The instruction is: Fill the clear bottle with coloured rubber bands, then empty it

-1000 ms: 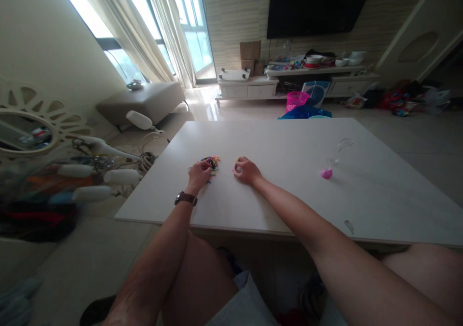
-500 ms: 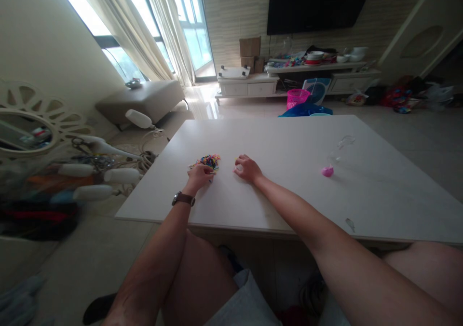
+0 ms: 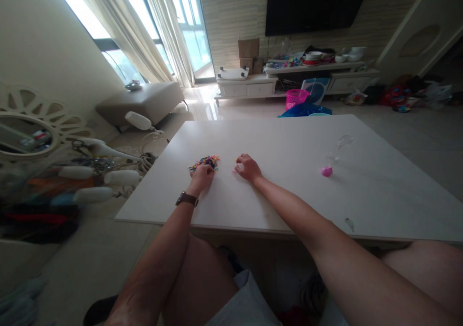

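A small heap of thin multicoloured pieces [image 3: 205, 161] lies on the left half of the white table [image 3: 282, 145]; they are too small to name. My left hand [image 3: 202, 175], with a dark watch on its wrist, is at the near edge of this heap. Its fingers are bent together and pointing down, and what they pinch is hidden. To the right of the heap rests my right hand [image 3: 248, 167], its fingers curled and thumb side facing left. A tiny pink piece [image 3: 234, 171] shows by its fingertips; whatever lies between them cannot be made out.
Right of my hands sit a round pink object [image 3: 326, 171] and a clear plastic piece [image 3: 343, 142]. Another small clear item [image 3: 349, 224] lies near the front edge. A white lamp [image 3: 123, 177] stands left of the table, and a pink basket [image 3: 296, 99] beyond it.
My left hand has shifted slightly right, its fingers drawing closer together at the heap. My right hand has stayed nearly in place, its fingers moving a little.
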A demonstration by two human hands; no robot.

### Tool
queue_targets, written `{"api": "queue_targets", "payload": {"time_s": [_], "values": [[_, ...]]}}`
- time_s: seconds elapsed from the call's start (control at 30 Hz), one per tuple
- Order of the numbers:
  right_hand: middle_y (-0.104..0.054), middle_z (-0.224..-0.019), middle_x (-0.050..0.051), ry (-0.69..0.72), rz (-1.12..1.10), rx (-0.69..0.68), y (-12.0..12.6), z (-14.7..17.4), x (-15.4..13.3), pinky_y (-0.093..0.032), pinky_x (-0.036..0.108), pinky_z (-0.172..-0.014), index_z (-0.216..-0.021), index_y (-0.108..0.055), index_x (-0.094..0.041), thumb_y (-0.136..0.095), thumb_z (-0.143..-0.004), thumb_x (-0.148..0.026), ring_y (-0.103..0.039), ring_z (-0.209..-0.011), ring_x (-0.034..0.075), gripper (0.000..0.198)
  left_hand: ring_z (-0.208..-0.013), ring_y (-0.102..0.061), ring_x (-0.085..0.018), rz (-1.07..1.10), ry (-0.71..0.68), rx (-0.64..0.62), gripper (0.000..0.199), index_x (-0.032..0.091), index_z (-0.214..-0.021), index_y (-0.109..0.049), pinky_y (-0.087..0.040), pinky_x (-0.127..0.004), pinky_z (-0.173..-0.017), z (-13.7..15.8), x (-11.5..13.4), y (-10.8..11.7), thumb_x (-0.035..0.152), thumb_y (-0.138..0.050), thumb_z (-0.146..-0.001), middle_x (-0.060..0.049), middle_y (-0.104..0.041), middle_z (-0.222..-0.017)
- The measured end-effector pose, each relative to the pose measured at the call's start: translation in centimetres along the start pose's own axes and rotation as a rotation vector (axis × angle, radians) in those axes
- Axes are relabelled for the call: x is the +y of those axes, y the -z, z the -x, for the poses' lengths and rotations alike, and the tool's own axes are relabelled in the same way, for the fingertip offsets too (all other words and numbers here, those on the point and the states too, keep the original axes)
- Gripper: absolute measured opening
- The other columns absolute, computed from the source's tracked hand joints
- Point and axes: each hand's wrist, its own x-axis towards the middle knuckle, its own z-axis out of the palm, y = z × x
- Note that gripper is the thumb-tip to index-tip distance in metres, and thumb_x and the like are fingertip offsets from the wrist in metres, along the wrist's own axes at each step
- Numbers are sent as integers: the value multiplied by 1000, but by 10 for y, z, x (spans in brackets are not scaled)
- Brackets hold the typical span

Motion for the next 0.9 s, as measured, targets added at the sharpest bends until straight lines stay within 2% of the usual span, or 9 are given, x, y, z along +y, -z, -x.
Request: {"api": "queue_targets", "payload": {"time_s": [0.23, 0.33, 0.5, 0.6, 0.73, 0.9], "values": [[-64, -100, 7, -18, -2, 12, -1, 0, 0, -48, 32, -91, -88, -64, -21, -57, -90, -24, -57, -103, 22, 8, -95, -67, -24, 38, -4, 93, 12, 22, -86, -68, -40, -37, -93, 1, 11, 9, 26, -57, -88, -3, -74, -86], [-64, -99, 7, -18, 0, 11, -1, 0, -1, -48, 32, -89, -87, -63, -21, -57, -90, -24, -57, -102, 22, 8, -88, -67, -20, 158, -50, 90, 9, 21, -85, -67, -45, -32, -89, 1, 12, 10, 24, -58, -86, -3, -74, -88], [-63, -99, 7, -20, 0, 7, 0, -1, -2, -48, 32, -90, -87, -63, -21, -57, -90, -25, -57, -101, 22, 8, -73, -65, -17, 458, -120, -29, 17, 18, -92, -65, -51, -28, -71, 1, 11, 7, 31, -64, -83, -3, -70, -80], [-63, -99, 7, -22, 0, 4, 0, -1, -2, -48, 32, -90, -88, -64, -21, -57, -91, -25, -57, -102, 22, 8, -71, -65, -16, 558, -201, -150, 24, 17, -95, -67, -52, -27, -68, 6, 14, 5, 35, -68, -80, -3, -69, -76], [-63, -100, 7, -23, 3, 2, -1, 0, -1, -48, 32, -89, -88, -64, -21, -56, -91, -25, -57, -102, 22, 9, -75, -67, -17, 530, -286, -251, 25, 16, -95, -71, -53, -28, -71, 15, 28, 5, 35, -70, -79, -5, -73, -79], [-63, -99, 7, -27, 12, 4, -1, 0, -1, -48, 32, -87, -88, -64, -21, -55, -91, -24, -57, -101, 22, 9, -72, -66, -16, 449, -364, -305, 19, 16, -92, -73, -53, -27, -69, 23, 49, 0, 30, -67, -80, -6, -74, -81]]}}
